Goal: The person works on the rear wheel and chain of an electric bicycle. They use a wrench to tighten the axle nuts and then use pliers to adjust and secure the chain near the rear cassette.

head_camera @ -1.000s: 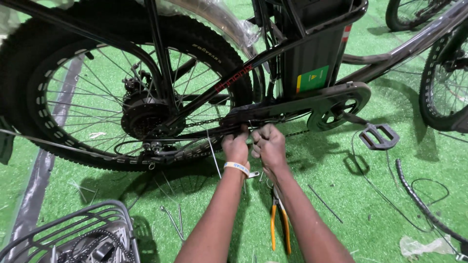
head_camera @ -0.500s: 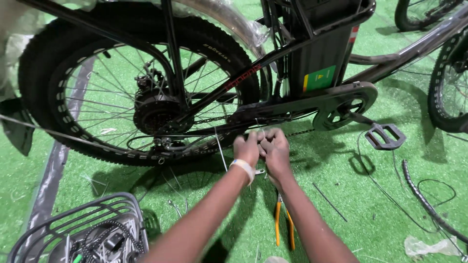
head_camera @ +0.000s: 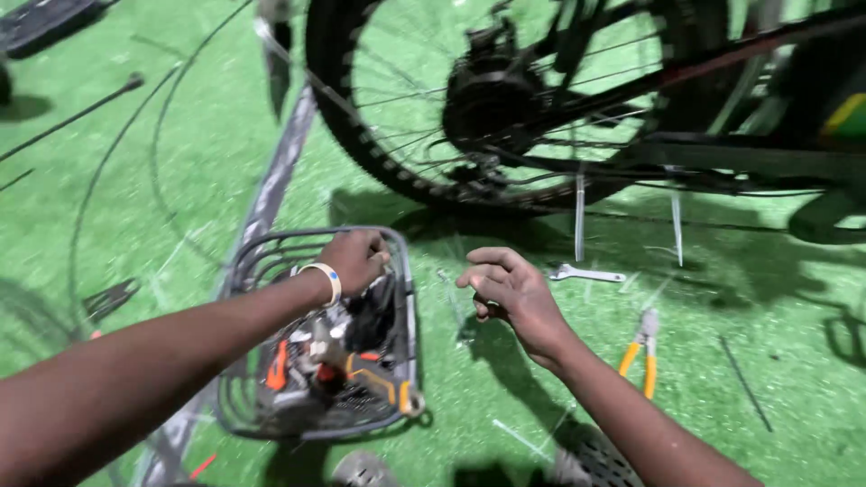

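My left hand [head_camera: 354,258], with a white band at the wrist, rests at the far rim of a grey wire basket [head_camera: 247,271]. Its fingers curl down into the basket and are hidden, so I cannot see if they hold anything. Inside the basket lie several tools with orange and black parts [head_camera: 336,356]. My right hand [head_camera: 507,290] hovers over the green turf just right of the basket, fingers loosely bent and holding nothing. A small silver wrench [head_camera: 588,273] lies on the turf just beyond it.
A bicycle's rear wheel [head_camera: 383,167] with a black hub [head_camera: 490,97] stands at the back. White zip ties [head_camera: 580,216] hang from its frame. Orange-handled pliers [head_camera: 642,353] lie on the turf to the right. Loose cables [head_camera: 135,135] trail at the left.
Both hands have left the bicycle's chainstay. My view has swung left and down to the basket; the left hand has reached to it, and the right hand has dropped over the turf.
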